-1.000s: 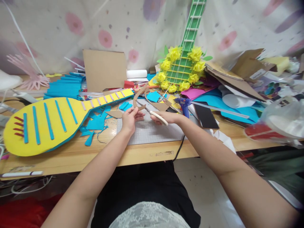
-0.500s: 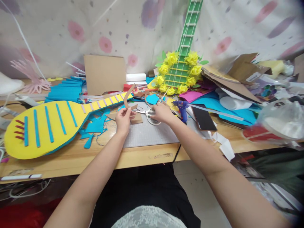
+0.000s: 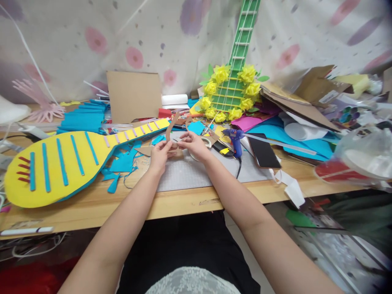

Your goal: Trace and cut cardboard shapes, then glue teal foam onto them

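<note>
A curved brown cardboard strip (image 3: 172,125) is pinched in my left hand (image 3: 159,155), its free end rising above the fingers. My right hand (image 3: 193,143) has its fingertips pressed together at the strip's lower end, almost touching my left fingers. White-handled scissors (image 3: 207,142) show behind and below my right hand; their blades are mostly hidden, and they appear to lie on the mat. Beneath both hands is a grey cutting mat (image 3: 183,175), with a flat brown cardboard piece (image 3: 145,151) by my left hand.
A yellow paper-covered lute shape (image 3: 55,167) lies at left, with blue scraps (image 3: 121,164) beside it. A green instrument with yellow flowers (image 3: 228,94) stands behind. To the right are a blue glue gun (image 3: 235,141), a phone (image 3: 263,151) and a red-and-white bucket (image 3: 352,169).
My right hand has moved left, off the scissors' handles as far as I can see, to the strip at my left fingers. The strip has shifted slightly right and down.
</note>
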Motion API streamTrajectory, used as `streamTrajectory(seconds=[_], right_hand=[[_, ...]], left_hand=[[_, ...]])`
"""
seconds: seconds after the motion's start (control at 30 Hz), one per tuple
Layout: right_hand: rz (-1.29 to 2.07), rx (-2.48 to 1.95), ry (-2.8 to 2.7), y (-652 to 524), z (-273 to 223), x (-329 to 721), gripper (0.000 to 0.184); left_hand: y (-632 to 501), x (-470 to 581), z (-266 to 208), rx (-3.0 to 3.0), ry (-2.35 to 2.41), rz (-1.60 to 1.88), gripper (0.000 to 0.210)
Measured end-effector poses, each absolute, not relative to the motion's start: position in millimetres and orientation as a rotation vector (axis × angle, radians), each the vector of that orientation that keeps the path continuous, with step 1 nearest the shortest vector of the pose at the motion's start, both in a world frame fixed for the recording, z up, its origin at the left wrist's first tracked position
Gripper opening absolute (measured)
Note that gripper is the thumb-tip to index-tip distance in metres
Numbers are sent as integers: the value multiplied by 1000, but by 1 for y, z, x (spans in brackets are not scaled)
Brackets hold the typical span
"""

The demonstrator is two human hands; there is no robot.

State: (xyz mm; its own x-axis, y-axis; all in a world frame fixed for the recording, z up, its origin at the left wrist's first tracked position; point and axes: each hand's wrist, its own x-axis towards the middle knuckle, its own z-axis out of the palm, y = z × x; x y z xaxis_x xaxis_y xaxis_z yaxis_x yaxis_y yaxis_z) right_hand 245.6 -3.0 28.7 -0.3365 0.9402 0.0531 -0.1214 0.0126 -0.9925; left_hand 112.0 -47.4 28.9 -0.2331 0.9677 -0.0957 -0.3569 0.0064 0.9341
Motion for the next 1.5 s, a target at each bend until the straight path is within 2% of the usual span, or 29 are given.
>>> streamTrajectory(seconds=[0.17,0.53,0.87,1.2,1.5], right_hand=[[1568,-918,-1346,-5,28,249,43],[1523,-998,-1378,-9,29,246,28],[1495,-984,-1372,-6,28,249,28],[1384,-1049,-1321,-2,32,254,22],[1364,-996,-1428,1,24,256,30]], left_hand=[[-45,111,25,790,1171,1473,30],[-45,111,28,794,1215,1494,30],[-47,111,27,867,1227,1420,36],[-45,107,25,868,1310,1424,26],[-46,106,27,925,1337,1338,31]])
